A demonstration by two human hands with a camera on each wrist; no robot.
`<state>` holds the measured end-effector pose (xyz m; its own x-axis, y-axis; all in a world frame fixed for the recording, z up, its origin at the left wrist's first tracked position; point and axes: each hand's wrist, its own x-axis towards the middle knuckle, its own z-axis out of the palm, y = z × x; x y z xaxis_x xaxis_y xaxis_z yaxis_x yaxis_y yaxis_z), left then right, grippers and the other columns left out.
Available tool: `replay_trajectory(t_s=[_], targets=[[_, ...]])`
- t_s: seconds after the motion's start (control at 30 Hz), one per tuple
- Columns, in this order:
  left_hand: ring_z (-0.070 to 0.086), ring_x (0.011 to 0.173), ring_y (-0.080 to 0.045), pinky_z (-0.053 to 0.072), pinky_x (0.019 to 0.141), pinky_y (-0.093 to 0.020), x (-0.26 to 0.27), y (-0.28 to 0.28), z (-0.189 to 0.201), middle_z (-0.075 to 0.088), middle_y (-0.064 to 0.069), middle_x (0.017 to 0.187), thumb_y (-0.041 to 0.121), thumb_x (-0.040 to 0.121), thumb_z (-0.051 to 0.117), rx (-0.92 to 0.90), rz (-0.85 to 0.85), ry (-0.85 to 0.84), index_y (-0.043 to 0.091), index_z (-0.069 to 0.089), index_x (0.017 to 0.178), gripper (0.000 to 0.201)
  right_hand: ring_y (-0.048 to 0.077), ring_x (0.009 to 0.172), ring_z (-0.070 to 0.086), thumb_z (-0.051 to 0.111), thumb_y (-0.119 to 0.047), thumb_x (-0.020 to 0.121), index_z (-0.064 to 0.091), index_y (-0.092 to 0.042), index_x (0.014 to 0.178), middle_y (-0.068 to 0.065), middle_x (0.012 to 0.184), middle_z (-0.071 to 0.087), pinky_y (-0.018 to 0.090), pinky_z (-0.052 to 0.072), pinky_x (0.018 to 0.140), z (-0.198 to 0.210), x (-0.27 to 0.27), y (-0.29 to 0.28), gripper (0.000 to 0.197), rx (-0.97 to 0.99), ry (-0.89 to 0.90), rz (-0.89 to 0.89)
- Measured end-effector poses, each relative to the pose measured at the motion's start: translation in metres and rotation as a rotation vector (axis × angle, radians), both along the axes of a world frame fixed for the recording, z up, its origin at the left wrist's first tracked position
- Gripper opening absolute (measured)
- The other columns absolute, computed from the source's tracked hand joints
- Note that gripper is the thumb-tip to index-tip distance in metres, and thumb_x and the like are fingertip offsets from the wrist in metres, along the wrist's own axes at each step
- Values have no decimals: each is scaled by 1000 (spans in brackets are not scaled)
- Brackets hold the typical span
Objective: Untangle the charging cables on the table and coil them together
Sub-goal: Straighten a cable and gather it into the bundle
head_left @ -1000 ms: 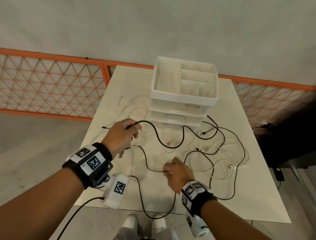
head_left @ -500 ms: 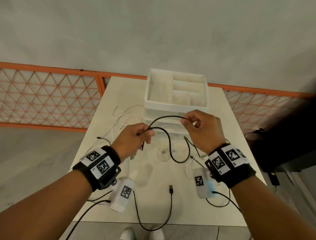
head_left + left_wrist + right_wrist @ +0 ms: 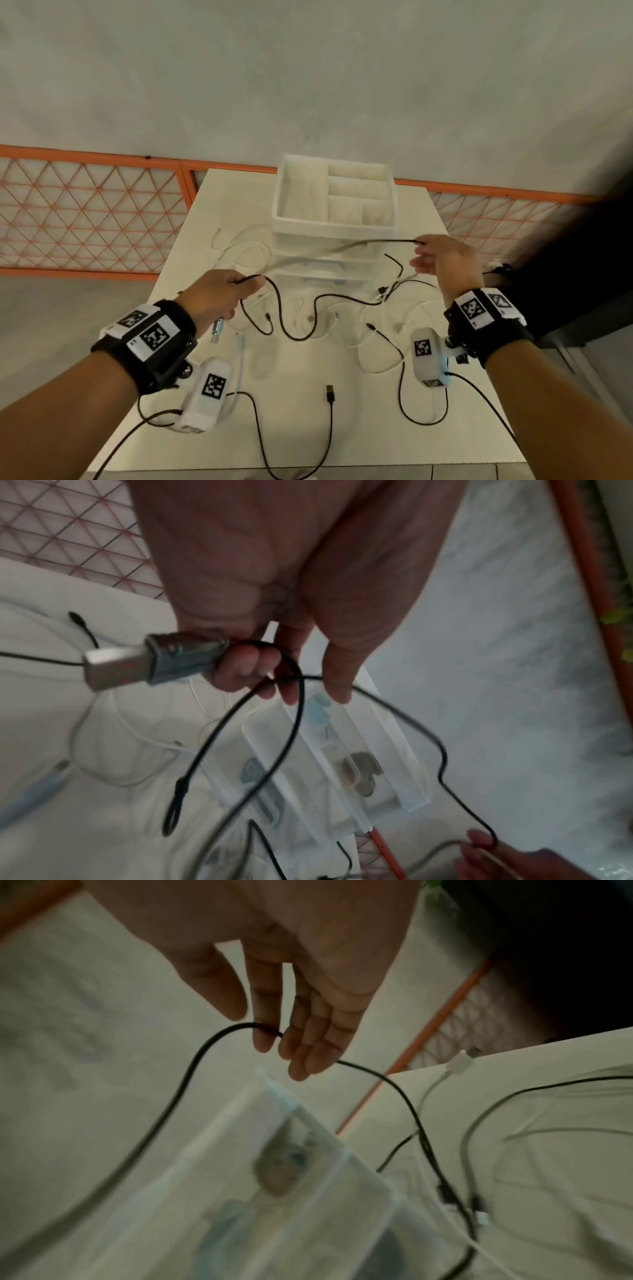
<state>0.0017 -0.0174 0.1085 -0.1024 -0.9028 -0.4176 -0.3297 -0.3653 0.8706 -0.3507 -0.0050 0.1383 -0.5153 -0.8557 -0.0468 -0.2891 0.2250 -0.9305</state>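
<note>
A black charging cable (image 3: 387,242) stretches in the air between my hands, in front of the white drawer organiser (image 3: 335,228). My left hand (image 3: 246,284) grips it near its silver USB plug (image 3: 137,666), with a loop of the cable (image 3: 294,696) running through the curled fingers. My right hand (image 3: 419,253) holds the cable higher and to the right; in the right wrist view it threads between nearly straight fingers (image 3: 301,1053). The rest of this black cable (image 3: 301,329) sags onto the table among white cables (image 3: 376,342) and other black ones.
The white table (image 3: 291,428) also holds a black cable with a USB plug (image 3: 329,399) near the front edge and a thin white cable (image 3: 239,246) at the back left. An orange mesh fence (image 3: 85,219) runs behind the table. Thin leads hang from my wrist devices.
My right hand rose from the table with the black cable, then moved right, away from the left hand. The loop between the hands has drawn out into a long span.
</note>
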Motion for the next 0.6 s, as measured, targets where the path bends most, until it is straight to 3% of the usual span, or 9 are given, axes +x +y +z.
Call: replay_trajectory(t_s=[0.1,0.17,0.2,0.3,0.4,0.47,0.53,0.6], targets=[[25,57,-17,26,53,-28,-4,-4,0,30,-5,66,17,89,70,40,-18,-10,6,54,79,22,24,66,70,67,-23,80,74,-20,72,3,64,71,38,59,71,29,23,-2,11,-177,-19,-18],[31,58,-17,28,53,-27,-5,-5,4,41,-7,69,-2,86,63,67,-48,-51,0,60,86,3,16,60,70,64,-10,90,70,-22,79,-1,70,71,30,57,63,42,30,-4,16,-282,21,-26],[32,59,-16,29,52,-26,-5,-6,5,44,-8,72,-6,85,60,89,-50,-55,-2,61,89,6,16,57,69,62,-5,91,69,-20,82,0,76,71,27,55,58,48,32,-5,19,-325,12,-19],[31,55,-15,30,44,-23,-3,-9,8,40,-7,68,1,90,59,137,66,74,3,56,86,6,13,45,59,56,-3,91,66,-24,90,2,89,72,25,44,48,63,35,-4,23,-375,29,20],[33,51,-12,31,41,-22,-8,-15,14,42,-3,67,12,99,51,116,216,381,4,56,84,18,-2,52,52,55,-14,90,69,-34,97,-4,84,77,23,38,59,72,45,4,26,-395,158,119],[36,48,-11,32,40,-21,-17,-19,24,49,-5,68,11,101,45,79,269,538,5,56,82,22,-3,53,54,54,-10,95,72,-27,102,-5,81,77,17,36,58,77,59,12,26,-370,226,221],[38,50,-12,33,43,-22,-29,-21,39,62,-9,76,9,98,47,18,302,623,6,58,84,18,-4,66,61,55,-7,96,73,-25,98,-6,77,76,14,44,63,83,73,19,25,-352,250,304],[39,54,-12,33,49,-24,-40,-24,52,70,-12,91,16,96,52,-32,281,688,8,60,89,14,-4,84,66,56,-7,96,74,-22,95,-7,76,76,11,47,78,87,86,24,23,-342,235,382]])
